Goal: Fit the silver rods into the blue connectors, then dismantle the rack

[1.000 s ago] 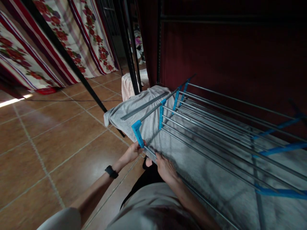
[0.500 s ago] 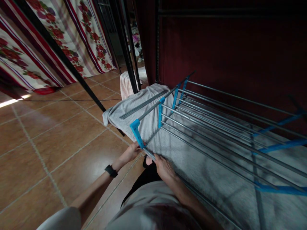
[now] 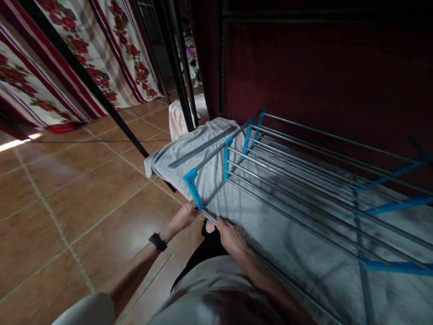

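A metal rack of grey tubes with blue plastic joints rests over a grey blanket. My left hand, wearing a black wristband, is closed at the lower end of the blue corner bracket. Its fingertips are partly hidden, and a small red spot shows beside them. Just right of it, my right hand is wrapped round a short metal tube that meets the bracket. Behind the bracket, loose grey rods lie on the blanket.
Black metal posts rise behind the blanket, and a slanting black bar crosses on the left. Beyond the tiled floor hangs a floral striped curtain. A dark red panel stands behind the rack.
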Motion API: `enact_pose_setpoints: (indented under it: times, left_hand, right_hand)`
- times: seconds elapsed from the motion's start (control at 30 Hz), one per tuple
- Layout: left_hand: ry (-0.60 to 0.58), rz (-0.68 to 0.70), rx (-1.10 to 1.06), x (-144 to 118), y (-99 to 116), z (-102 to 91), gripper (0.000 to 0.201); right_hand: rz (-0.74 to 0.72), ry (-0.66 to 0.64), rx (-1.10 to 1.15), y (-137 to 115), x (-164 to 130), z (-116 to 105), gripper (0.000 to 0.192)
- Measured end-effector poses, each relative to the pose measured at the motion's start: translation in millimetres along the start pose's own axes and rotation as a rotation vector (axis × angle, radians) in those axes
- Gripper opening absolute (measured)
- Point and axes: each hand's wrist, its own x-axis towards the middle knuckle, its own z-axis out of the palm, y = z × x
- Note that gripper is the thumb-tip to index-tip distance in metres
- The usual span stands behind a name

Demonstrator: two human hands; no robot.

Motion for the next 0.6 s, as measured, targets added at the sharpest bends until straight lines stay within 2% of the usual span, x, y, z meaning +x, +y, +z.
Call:
enact_pose_setpoints:
  times: [0.17,0.37,0.47,0.6]
  left_hand:
    - [-0.01,-0.029,0.01,-0.4,2.9,1.8,0.029]
    - [-0.017,-0.127,-0.001,-0.4,11.2,1.7,0.034]
    - [-0.019,-0.165,-0.077,-0.2,12.7,1.0,0.041]
    - [0.035,-0.224,-0.135,0.2,11.5,5.8,0.05]
  right_hand:
    - [0.007,-0.011,-0.002,1.2,2.3,3.7,0.041]
    - [0.025,-0.007,0.051,1.5,5.2,5.9,0.045]
    - [0.027,-0.005,0.082,-0.1,4.7,5.0,0.044]
    - [0.002,0.108,0.122,3.6,-8.1,-3.0,0.048]
